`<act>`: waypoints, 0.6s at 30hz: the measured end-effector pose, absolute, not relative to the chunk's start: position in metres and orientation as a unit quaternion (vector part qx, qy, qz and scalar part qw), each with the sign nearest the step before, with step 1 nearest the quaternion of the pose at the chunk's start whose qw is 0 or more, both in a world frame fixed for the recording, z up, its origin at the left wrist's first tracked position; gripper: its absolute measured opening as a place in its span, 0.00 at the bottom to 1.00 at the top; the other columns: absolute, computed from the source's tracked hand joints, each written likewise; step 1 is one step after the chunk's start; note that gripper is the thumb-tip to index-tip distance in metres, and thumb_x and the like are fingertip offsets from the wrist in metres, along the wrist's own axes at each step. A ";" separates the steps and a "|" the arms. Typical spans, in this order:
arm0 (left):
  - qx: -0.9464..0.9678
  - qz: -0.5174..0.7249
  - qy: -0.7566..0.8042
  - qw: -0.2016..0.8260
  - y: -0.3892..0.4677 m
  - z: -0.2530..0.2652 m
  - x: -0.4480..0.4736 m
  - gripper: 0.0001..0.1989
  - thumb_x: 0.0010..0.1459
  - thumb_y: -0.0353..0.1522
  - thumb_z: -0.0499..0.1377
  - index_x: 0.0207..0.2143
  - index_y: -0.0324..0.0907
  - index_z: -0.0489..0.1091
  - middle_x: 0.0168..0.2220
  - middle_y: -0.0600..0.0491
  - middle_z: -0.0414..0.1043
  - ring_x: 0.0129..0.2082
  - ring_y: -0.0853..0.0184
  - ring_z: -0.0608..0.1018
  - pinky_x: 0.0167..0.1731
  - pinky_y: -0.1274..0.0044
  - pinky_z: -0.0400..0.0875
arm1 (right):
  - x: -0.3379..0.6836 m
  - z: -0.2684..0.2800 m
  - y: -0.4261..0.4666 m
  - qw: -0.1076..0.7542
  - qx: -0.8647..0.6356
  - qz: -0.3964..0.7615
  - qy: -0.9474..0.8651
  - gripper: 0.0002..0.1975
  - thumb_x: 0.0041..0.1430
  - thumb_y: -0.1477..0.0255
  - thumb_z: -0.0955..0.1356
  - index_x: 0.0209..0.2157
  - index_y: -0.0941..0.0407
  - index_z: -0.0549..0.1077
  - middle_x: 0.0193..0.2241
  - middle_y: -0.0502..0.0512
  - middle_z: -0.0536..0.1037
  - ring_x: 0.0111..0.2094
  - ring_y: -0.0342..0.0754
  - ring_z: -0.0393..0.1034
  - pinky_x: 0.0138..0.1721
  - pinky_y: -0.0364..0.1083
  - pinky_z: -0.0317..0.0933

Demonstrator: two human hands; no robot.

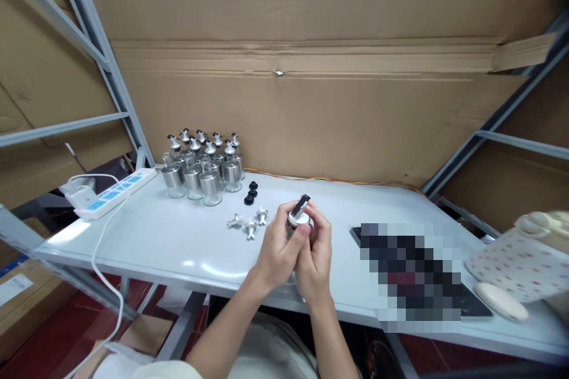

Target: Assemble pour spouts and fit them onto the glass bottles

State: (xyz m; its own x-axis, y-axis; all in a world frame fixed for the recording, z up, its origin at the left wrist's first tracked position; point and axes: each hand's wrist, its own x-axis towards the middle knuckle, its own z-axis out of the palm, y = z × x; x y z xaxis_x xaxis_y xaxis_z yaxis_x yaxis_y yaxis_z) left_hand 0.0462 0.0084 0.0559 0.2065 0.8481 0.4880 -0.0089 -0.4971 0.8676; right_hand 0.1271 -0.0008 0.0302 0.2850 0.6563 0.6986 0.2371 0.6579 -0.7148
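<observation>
My left hand (pixel 279 249) and my right hand (pixel 316 254) are both wrapped around a glass dispenser bottle near the table's front edge. Its silver pour spout with a black flap (pixel 300 207) sticks up between my fingers, and the thumbs press close below the spout's collar. Most of the bottle's body is hidden by the hands. To the left of them lie several loose silver spout tops (pixel 251 228). Just behind those sit black round stoppers (pixel 252 193) in a short row.
Several glass bottles with steel sleeves (pixel 210 185) stand grouped at the back left, many with spouts. A white power strip (pixel 116 192) with a cable lies at the left edge. On the right are a blurred-out dark flat device (pixel 475 303), a cream oval object (pixel 501 301) and a dotted container (pixel 511 260).
</observation>
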 end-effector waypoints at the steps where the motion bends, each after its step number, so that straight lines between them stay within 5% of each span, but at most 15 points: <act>1: 0.669 0.547 0.322 0.388 0.009 0.058 0.044 0.18 0.61 0.44 0.51 0.49 0.44 0.61 0.40 0.51 0.69 0.37 0.67 0.72 0.40 0.76 0.65 | 0.127 0.033 -0.002 0.698 -0.379 0.153 -0.588 0.17 0.65 0.68 0.60 0.54 0.51 0.63 0.59 0.60 0.63 0.60 0.52 0.58 0.55 0.54 0.60; 7: 0.634 0.611 0.295 0.371 0.032 0.083 0.013 0.15 0.63 0.37 0.46 0.51 0.44 0.58 0.38 0.51 0.67 0.36 0.68 0.71 0.40 0.75 0.66 | 0.130 0.038 -0.008 0.701 -0.378 0.154 -0.585 0.18 0.64 0.69 0.60 0.55 0.50 0.62 0.61 0.60 0.60 0.60 0.53 0.58 0.52 0.56 0.63; 13: 0.643 0.612 0.418 0.192 0.087 0.116 -0.033 0.18 0.58 0.36 0.54 0.49 0.41 0.57 0.45 0.48 0.68 0.43 0.64 0.72 0.47 0.70 0.65 | 0.142 0.029 -0.003 0.725 -0.414 0.175 -0.522 0.16 0.62 0.68 0.62 0.52 0.50 0.63 0.58 0.61 0.63 0.52 0.52 0.66 0.48 0.55 0.66; 18: 0.652 0.519 0.550 0.058 0.128 0.114 -0.061 0.14 0.54 0.32 0.58 0.43 0.40 0.60 0.38 0.48 0.71 0.40 0.61 0.74 0.44 0.69 0.67 | 0.145 0.022 0.001 0.698 -0.446 0.222 -0.515 0.17 0.61 0.66 0.63 0.52 0.51 0.63 0.56 0.61 0.65 0.48 0.51 0.69 0.47 0.55 0.65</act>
State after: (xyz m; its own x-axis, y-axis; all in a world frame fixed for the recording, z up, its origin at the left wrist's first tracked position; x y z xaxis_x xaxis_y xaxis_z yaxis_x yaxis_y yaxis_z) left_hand -0.0609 0.1275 0.1141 -0.1430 0.7767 0.6134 0.6572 -0.3889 0.6457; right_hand 0.1454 0.0009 0.0216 0.3705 0.7688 0.5212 0.1498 0.5043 -0.8504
